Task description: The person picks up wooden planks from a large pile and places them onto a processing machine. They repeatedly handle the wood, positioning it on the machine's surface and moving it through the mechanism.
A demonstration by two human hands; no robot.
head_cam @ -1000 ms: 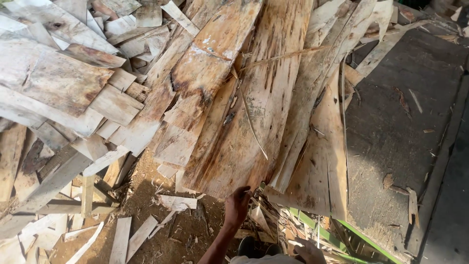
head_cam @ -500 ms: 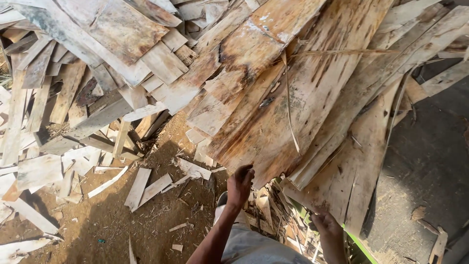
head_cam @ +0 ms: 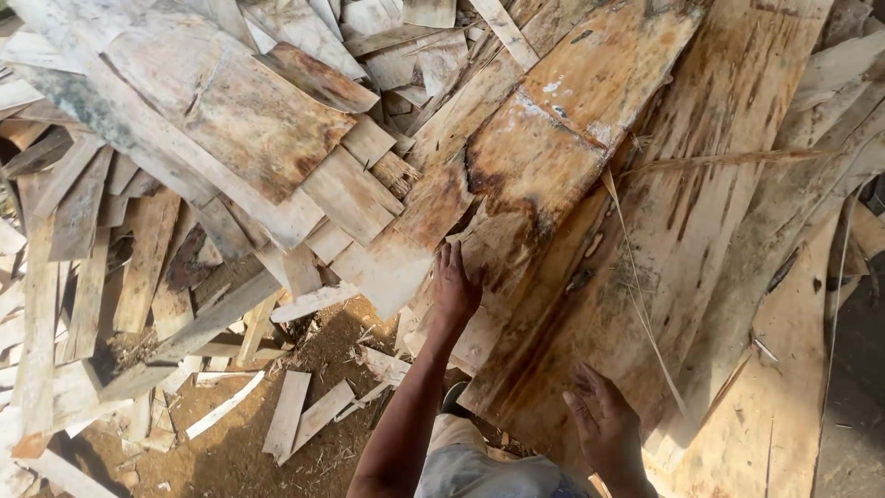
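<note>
A person leans over a heap of thin wood sheets, the left hand (head_cam: pixel 455 288) laid flat, fingers spread, on a long stained sheet (head_cam: pixel 544 166) lying slantwise atop the pile. The right hand (head_cam: pixel 604 424), open with fingers loosely curled, rests on the near edge of a broad pale sheet (head_cam: pixel 701 231) beside it. Small offcuts (head_cam: pixel 300 415) litter the bare earth (head_cam: pixel 212 461) below.

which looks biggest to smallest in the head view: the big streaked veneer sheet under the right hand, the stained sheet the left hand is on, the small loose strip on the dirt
1. Streaked veneer sheet, under the right hand.
2. Stained sheet, touched by the left hand; partly overlapped, so its full size is hidden.
3. Loose strip on the dirt, plainly smallest.
</note>
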